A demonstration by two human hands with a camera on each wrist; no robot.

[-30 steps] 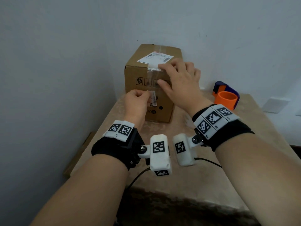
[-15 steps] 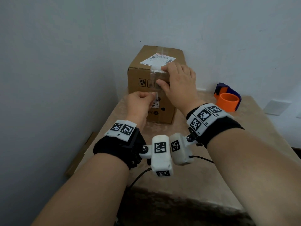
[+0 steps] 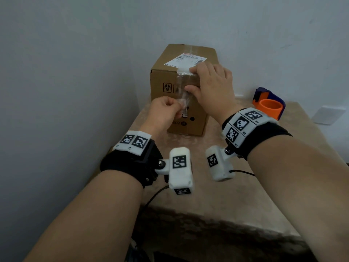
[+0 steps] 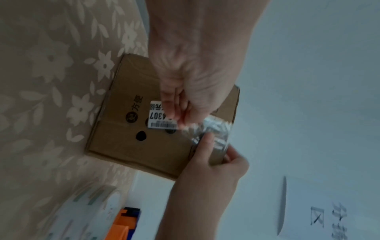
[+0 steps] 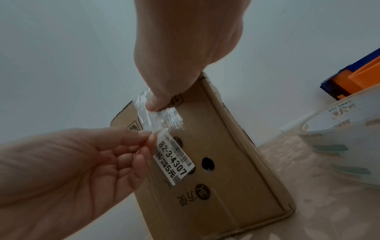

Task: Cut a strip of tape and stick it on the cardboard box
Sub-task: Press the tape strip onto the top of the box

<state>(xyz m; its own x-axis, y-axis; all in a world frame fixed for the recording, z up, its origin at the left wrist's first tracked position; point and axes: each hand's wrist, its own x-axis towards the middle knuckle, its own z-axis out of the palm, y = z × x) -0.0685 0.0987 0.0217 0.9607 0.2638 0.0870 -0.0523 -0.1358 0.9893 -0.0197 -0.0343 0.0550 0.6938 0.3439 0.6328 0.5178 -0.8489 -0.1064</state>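
**Tape strip goes onto the box front**

While the cardboard box stands on the floral-patterned table by the wall, a clear tape strip runs down its near face. The right hand presses the strip's upper part at the top edge, fingers spread. The left hand pinches the wrinkled lower end just above a barcode sticker. An orange-and-blue tape dispenser sits well apart, to the right.

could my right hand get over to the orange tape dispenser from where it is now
Probably yes. The tape dispenser sits on the table to the right of the cardboard box with nothing between, but the right hand is pressing the tape strip.
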